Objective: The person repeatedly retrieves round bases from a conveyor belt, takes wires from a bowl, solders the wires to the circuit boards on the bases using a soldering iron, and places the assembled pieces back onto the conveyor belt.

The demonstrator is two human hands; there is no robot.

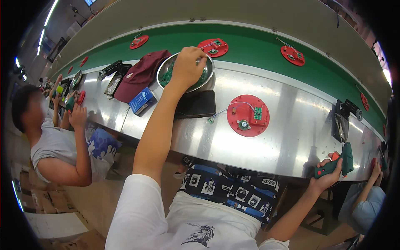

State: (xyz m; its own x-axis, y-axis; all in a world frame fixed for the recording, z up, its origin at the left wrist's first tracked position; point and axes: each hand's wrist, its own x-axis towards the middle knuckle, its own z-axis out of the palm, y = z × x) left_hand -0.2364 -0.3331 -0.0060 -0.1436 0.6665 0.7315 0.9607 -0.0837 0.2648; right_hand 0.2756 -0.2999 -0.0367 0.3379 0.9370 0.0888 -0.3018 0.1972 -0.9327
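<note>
My left hand (189,68) reaches over a round metal bowl (211,74) that holds small green circuit boards (167,76). Its fingers are bent together, and whatever they pinch is hidden. Near the bench's front edge, my right hand (327,177) is wrapped around the handle of a green pistol-shaped power tool (347,160) with a red trigger, its body upright. Between the hands, a red round plate (238,110) lies on the metal bench; it carries a green board, a small round part and thin wires leading to a tiny board (211,120).
Beside the bowl are a black phone (202,104), a maroon cap (139,77) and a blue box (142,100). More red plates (293,55) lie along the green strip (250,43) behind. A black holder (348,110) stands right. Co-workers sit left (62,146) and right (366,204).
</note>
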